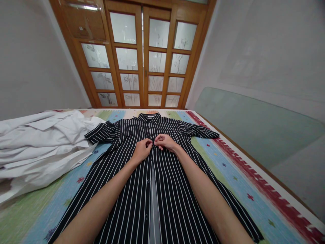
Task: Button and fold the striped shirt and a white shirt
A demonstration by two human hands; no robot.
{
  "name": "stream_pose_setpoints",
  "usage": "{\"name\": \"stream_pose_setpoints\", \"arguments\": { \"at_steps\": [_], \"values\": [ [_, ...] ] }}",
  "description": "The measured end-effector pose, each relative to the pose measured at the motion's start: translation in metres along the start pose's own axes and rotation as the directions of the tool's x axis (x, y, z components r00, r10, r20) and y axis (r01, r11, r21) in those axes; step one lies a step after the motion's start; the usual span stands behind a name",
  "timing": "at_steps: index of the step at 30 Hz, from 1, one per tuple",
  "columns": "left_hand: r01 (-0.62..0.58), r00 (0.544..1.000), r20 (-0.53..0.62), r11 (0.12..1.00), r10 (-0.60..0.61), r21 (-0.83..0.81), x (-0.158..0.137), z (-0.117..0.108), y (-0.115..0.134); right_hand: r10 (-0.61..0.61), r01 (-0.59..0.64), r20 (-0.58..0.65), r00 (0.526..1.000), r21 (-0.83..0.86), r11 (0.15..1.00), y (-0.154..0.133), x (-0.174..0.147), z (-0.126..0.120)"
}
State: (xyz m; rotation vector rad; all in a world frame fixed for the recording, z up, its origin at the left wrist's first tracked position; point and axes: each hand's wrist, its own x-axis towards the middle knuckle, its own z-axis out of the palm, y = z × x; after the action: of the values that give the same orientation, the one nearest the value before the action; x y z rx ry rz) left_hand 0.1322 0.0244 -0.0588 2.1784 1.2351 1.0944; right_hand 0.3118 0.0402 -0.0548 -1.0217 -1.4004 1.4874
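Observation:
A black short-sleeved shirt with white stripes (127, 162) lies spread face up, its collar pointing away from me. At chest height my left hand (142, 149) pinches one edge of the front opening. Just to its right, my right hand (164, 142) grips the opposite edge with thumb and forefinger, the fingertips of both hands nearly touching. Whatever small part of the placket is between the fingers is hidden. Below the hands the front hangs apart, with dark buttons (148, 181) down the left edge and a pale strip showing through the gap.
A colourful striped bed cover (225, 169) lies under the shirt. White crumpled cloth (48, 142) is heaped at the left, touching the left sleeve. A greenish board (248, 118) runs along the right wall. Wooden doors with glass panes (142, 57) stand at the back.

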Motion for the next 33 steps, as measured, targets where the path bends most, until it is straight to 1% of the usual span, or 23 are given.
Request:
{"name": "stream_pose_setpoints", "arguments": {
  "at_steps": [4, 10, 15, 21, 29, 33],
  "values": [
    [0.021, 0.999, -0.027, 1.0, -0.021, -0.016, -0.0001, 0.0, -0.0001, -0.001, 0.001, -0.011, 1.0, -0.009, 1.0, 0.0, 0.0005, 0.0009],
    [0.053, 0.999, -0.016, 0.999, -0.052, 0.015, -0.0005, -0.0028, 0.0054, 0.022, -0.021, -0.047, 0.999, 0.013, 1.0, -0.0006, 0.002, 0.0022],
    [0.015, 1.0, 0.01, 1.0, -0.015, 0.005, -0.0012, -0.0024, 0.0057, 0.038, -0.038, -0.046, 0.998, -0.006, 0.999, -0.0004, 0.0023, 0.0018],
    [0.009, 1.0, 0.007, 0.999, -0.009, 0.05, -0.0012, -0.0009, 0.0029, 0.029, -0.028, -0.054, 0.998, 0.004, 1.0, -0.0009, 0.0016, 0.0026],
    [0.016, 1.0, 0.023, 0.999, -0.017, 0.034, -0.0002, -0.0013, 0.0005, -0.016, 0.016, 0.014, 1.0, -0.041, 0.999, 0.0043, 0.0029, -0.001],
    [0.002, 0.999, 0.032, 1.0, -0.003, 0.02, 0.0007, -0.0012, -0.0016, -0.025, 0.026, 0.015, 1.0, -0.049, 0.998, 0.0062, 0.0037, -0.0021]
  ]
}}
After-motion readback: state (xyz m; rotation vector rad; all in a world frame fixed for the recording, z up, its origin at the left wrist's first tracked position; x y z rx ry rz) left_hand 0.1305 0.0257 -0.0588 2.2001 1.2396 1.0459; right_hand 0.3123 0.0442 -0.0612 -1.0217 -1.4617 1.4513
